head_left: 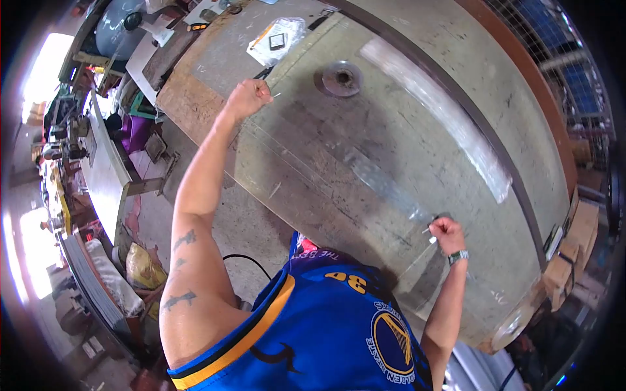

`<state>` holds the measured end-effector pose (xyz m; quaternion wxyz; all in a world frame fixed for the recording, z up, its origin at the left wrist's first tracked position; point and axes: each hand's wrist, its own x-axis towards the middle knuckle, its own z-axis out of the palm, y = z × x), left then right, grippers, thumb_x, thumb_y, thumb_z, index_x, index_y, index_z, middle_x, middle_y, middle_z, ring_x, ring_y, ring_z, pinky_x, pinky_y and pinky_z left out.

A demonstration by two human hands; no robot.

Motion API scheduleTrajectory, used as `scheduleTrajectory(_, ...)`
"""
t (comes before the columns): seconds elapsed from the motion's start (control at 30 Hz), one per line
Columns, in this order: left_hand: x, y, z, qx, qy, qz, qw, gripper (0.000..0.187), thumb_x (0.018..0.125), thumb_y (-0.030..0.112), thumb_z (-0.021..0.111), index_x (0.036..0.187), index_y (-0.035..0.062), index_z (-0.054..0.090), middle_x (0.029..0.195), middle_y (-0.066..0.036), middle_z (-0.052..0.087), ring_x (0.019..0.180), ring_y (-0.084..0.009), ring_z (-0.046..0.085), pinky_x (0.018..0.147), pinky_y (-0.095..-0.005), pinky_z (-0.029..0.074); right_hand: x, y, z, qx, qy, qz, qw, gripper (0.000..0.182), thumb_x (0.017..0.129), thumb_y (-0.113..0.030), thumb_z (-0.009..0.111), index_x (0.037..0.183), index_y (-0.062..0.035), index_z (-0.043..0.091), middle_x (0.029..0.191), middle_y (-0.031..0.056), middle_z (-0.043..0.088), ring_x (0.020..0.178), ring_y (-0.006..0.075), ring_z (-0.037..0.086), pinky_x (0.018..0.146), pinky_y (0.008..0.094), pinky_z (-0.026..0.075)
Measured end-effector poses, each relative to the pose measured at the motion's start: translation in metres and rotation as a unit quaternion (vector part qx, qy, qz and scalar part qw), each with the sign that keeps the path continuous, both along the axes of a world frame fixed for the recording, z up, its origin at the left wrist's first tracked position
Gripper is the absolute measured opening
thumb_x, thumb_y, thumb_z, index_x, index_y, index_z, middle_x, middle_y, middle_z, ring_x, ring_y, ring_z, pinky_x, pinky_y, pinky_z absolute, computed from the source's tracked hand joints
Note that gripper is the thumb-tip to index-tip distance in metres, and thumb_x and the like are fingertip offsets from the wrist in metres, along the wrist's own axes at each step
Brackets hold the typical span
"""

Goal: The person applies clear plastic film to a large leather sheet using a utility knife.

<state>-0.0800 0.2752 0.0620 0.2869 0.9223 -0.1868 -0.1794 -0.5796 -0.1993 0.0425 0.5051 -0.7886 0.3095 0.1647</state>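
Observation:
My left hand (250, 99) is raised over the table's left part, its fingers closed in a pinch. A short thin white piece (277, 95) sticks out of that pinch. My right hand (447, 234), with a watch on the wrist, is pinched near the front right of the table. A small white tip (427, 231) shows at its fingertips; its kind is too small to tell. Between the hands lies a flat clear plastic strip (381, 182) on the worn table (404, 137). Faint thin clear lines run across the surface below my left hand.
A long bundle of clear plastic (437, 107) lies along the far side. Nearer the middle is a clear round reel (340, 78). A plastic bag with a dark square (277, 42) sits at the back left. Wooden pieces (574, 241) stand beyond the right edge.

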Motion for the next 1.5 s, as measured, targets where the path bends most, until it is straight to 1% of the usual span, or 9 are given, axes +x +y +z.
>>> scheduleTrajectory(0.13, -0.037, -0.007, -0.009, -0.034, -0.207, 0.178, 0.961, 0.038, 0.077, 0.029, 0.088, 0.1, 0.0042, 0.071, 0.094, -0.008, 0.068, 0.092, -0.0247, 0.063, 0.083, -0.0389, 0.051, 0.007, 0.011, 0.005, -0.007, 0.032, -0.02, 0.999, 0.008, 0.09, -0.008, 0.075, 0.088, -0.0023, 0.07, 0.074, -0.004, 0.064, 0.067, 0.0058, 0.056, 0.061, 0.0249, 0.046)
scheduleTrajectory(0.17, -0.039, -0.007, -0.015, -0.051, -0.172, 0.208, 0.962, 0.044, 0.076, 0.032, 0.089, 0.104, 0.004, 0.07, 0.101, -0.01, 0.067, 0.097, -0.0271, 0.06, 0.087, -0.0406, 0.049, 0.013, 0.018, 0.015, -0.006, 0.039, -0.024, 0.999, 0.008, 0.091, -0.007, 0.075, 0.088, -0.0026, 0.069, 0.074, -0.005, 0.063, 0.067, 0.0052, 0.055, 0.061, 0.0245, 0.045)
scheduleTrajectory(0.37, -0.043, -0.008, -0.025, -0.074, -0.23, 0.203, 0.949, 0.04, 0.079, 0.028, 0.087, 0.11, 0.0058, 0.072, 0.102, -0.009, 0.07, 0.094, -0.0239, 0.061, 0.085, -0.0362, 0.051, 0.011, 0.024, 0.02, 0.0, 0.058, -0.047, 0.997, 0.009, 0.091, -0.007, 0.075, 0.087, -0.0022, 0.069, 0.073, -0.004, 0.064, 0.064, 0.0054, 0.056, 0.059, 0.0239, 0.045)
scheduleTrajectory(0.73, -0.045, -0.005, -0.031, -0.091, -0.31, 0.181, 0.929, 0.031, 0.081, 0.024, 0.084, 0.105, 0.0056, 0.079, 0.105, -0.012, 0.073, 0.101, -0.0296, 0.067, 0.09, -0.0384, 0.052, 0.003, 0.02, 0.017, -0.01, 0.064, -0.049, 0.997, 0.009, 0.088, -0.007, 0.077, 0.086, -0.0035, 0.069, 0.069, -0.0044, 0.06, 0.063, 0.0058, 0.053, 0.059, 0.026, 0.045)
scheduleTrajectory(0.83, -0.044, -0.002, -0.031, -0.078, -0.276, 0.187, 0.939, 0.031, 0.081, 0.03, 0.083, 0.103, 0.0089, 0.08, 0.106, -0.012, 0.073, 0.104, -0.0311, 0.065, 0.094, -0.0422, 0.05, 0.003, 0.017, 0.02, -0.122, 0.04, 0.039, 0.991, 0.012, 0.086, -0.01, 0.078, 0.084, -0.0052, 0.067, 0.067, -0.0035, 0.058, 0.063, 0.0069, 0.052, 0.06, 0.0277, 0.045)
scheduleTrajectory(0.93, -0.049, -0.008, -0.015, -0.036, -0.241, 0.162, 0.956, 0.032, 0.086, 0.034, 0.081, 0.101, 0.0062, 0.078, 0.1, -0.012, 0.076, 0.095, -0.0299, 0.072, 0.085, -0.0426, 0.056, -0.013, 0.01, 0.024, -0.139, 0.052, 0.061, 0.987, 0.024, 0.088, -0.024, 0.076, 0.08, -0.0057, 0.063, 0.069, 0.006, 0.061, 0.064, 0.017, 0.055, 0.062, 0.0342, 0.048)
scheduleTrajectory(1.03, -0.039, 0.001, -0.032, -0.019, -0.333, 0.081, 0.939, 0.029, 0.089, 0.032, 0.08, 0.103, 0.0068, 0.079, 0.101, -0.011, 0.077, 0.093, -0.026, 0.073, 0.082, -0.0373, 0.056, -0.036, -0.007, 0.028, -0.175, 0.109, 0.068, 0.976, 0.022, 0.085, -0.026, 0.076, 0.085, -0.0055, 0.068, 0.078, 0.0113, 0.07, 0.071, 0.0268, 0.065, 0.069, 0.0404, 0.052)
scheduleTrajectory(1.2, -0.035, -0.002, -0.042, -0.055, -0.257, 0.138, 0.955, 0.035, 0.09, 0.032, 0.079, 0.11, 0.0033, 0.078, 0.107, -0.013, 0.075, 0.092, -0.023, 0.071, 0.081, -0.0339, 0.055, -0.057, -0.021, 0.04, -0.212, 0.152, -0.01, 0.965, 0.023, 0.083, -0.027, 0.078, 0.092, -0.0066, 0.073, 0.089, 0.0121, 0.075, 0.083, 0.0279, 0.072, 0.076, 0.0403, 0.055)
scheduleTrajectory(1.5, -0.03, 0.008, -0.046, -0.061, -0.235, 0.144, 0.959, 0.042, 0.089, 0.036, 0.078, 0.113, 0.0012, 0.077, 0.109, -0.014, 0.075, 0.095, -0.0234, 0.07, 0.087, -0.0345, 0.054, -0.065, -0.024, 0.036, -0.213, 0.122, -0.038, 0.969, 0.022, 0.084, -0.025, 0.08, 0.09, -0.0057, 0.072, 0.086, 0.0121, 0.074, 0.08, 0.0287, 0.071, 0.076, 0.0415, 0.055)
